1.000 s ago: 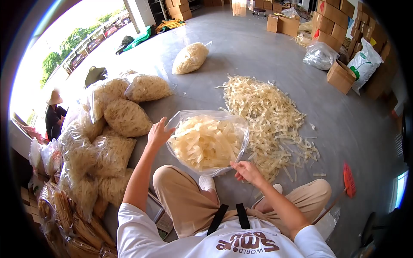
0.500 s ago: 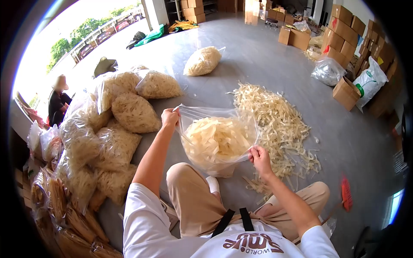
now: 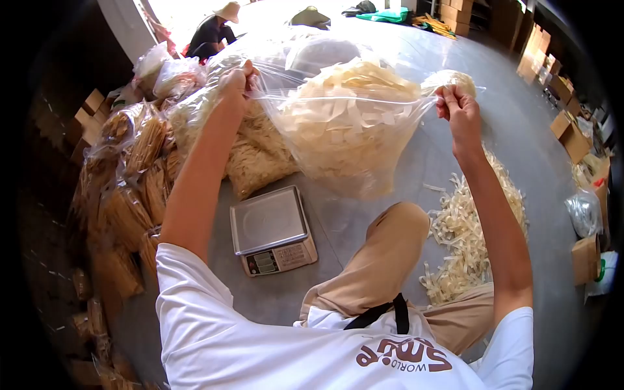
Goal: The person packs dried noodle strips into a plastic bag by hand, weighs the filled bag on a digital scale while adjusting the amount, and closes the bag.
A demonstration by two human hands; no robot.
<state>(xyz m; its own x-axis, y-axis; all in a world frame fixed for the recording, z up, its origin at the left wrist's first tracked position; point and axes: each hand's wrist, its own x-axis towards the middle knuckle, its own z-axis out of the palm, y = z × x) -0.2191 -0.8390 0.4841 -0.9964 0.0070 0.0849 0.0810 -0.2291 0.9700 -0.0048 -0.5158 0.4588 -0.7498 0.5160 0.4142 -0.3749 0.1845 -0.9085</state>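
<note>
A clear plastic bag (image 3: pixel 351 143) filled with pale yellowish flat strips hangs stretched between my two hands, raised off the floor. My left hand (image 3: pixel 239 81) grips one top corner of the bag, fingers closed. The opposite corner is pinched in my right hand (image 3: pixel 459 107). The bag's mouth is pulled wide and taut, and the strips show through its walls. Below and left of it, a digital weighing scale (image 3: pixel 270 224) with a bare metal plate stands on the floor. Loose strips (image 3: pixel 465 244) lie in a heap beyond my right forearm.
Filled bags (image 3: pixel 257 153) are piled behind my left arm, with bundles of brown sticks (image 3: pixel 140 188) in plastic farther left. Another filled bag (image 3: pixel 448 81) lies behind my right hand. A person in a hat (image 3: pixel 211 32) sits at the doorway. Cardboard boxes (image 3: pixel 572 136) line the right side.
My hands have lifted the filled bag from the floor and carried it left. The view has turned left, bringing the weighing scale into sight.
</note>
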